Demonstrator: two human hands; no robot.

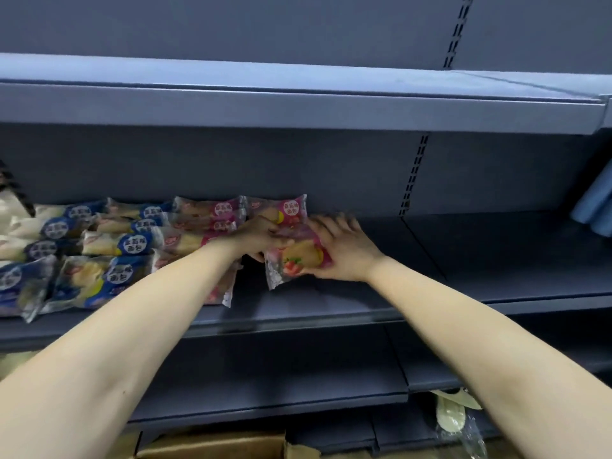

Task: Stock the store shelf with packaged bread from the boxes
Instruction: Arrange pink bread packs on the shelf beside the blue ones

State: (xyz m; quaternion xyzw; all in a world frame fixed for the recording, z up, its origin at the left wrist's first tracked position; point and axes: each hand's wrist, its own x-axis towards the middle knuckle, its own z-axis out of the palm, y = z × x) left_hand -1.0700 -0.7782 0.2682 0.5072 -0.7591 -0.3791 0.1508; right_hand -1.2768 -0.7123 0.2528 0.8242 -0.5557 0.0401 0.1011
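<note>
Cardboard box (212, 445) below, both hands — left hand (256, 236), right hand (344, 250) — gripping pink bread pack (294, 260) between them

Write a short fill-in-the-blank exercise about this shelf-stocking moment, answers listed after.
1. Both hands hold a bread packet whose wrapper is ____.
2. The packets at the far left have ____ wrappers.
3. The shelf directly above the packets is ____.
4. The cardboard box sits ____ the shelves.

Answers: pink; blue; empty; below

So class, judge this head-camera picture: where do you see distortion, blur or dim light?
Head view: wide-angle lens bows the upper shelf edge; the blue bread packets at left look smeared; the lower shelf sits in shadow; both hands are evenly lit.
</note>
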